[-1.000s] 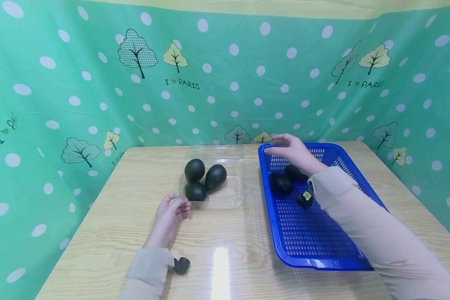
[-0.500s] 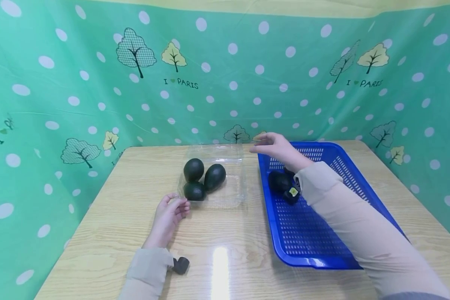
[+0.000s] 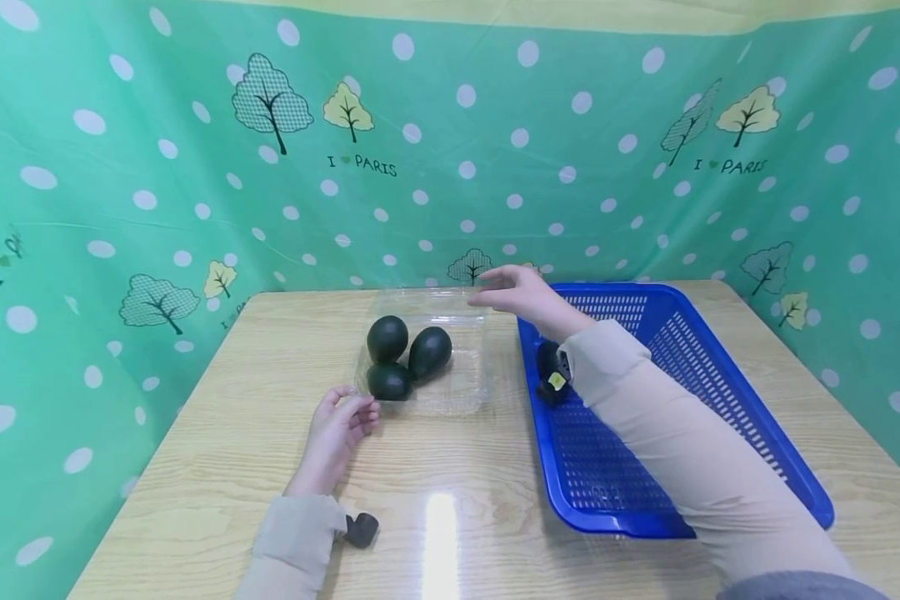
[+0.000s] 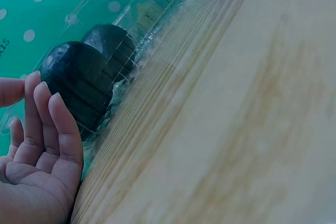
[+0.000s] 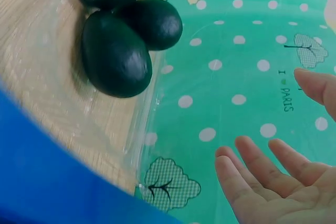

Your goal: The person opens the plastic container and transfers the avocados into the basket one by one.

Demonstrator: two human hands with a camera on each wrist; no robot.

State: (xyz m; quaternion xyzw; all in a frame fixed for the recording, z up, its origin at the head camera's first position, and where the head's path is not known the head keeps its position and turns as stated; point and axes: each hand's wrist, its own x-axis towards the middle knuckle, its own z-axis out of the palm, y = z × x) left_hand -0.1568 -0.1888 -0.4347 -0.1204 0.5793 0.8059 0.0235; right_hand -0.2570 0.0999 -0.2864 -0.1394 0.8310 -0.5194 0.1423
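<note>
In the head view, the left hand (image 3: 337,433) comes up from the bottom edge, its thumb and forefinger pinching the rim of the clear box (image 3: 465,385) at the near left corner, the other fingers loosely bent. The right hand (image 3: 528,298) is stretched leftward across the blue basket (image 3: 615,492), thumb apart from the fingers, tips over the far right corner of the box; whether they touch it I cannot tell. There is one box and one basket, side by side on the table (image 3: 217,467). Three avocados (image 3: 430,353) lie in the left part of the box, bunched together. In the basket a dark shape (image 3: 547,357) shows partly behind the right wrist; how many pieces it is cannot be told.

In the left wrist view, thumb and forefinger meet at the plastic edge, and the remaining fingers stand slightly bent, side by side. Two avocados show through the wall of the box, just beyond the fingertips.

In the right wrist view, the fingers are gently curved and a little spread, the thumb well off from them, with the dotted cloth (image 5: 239,99) behind. All three avocados show, touching one another
</note>
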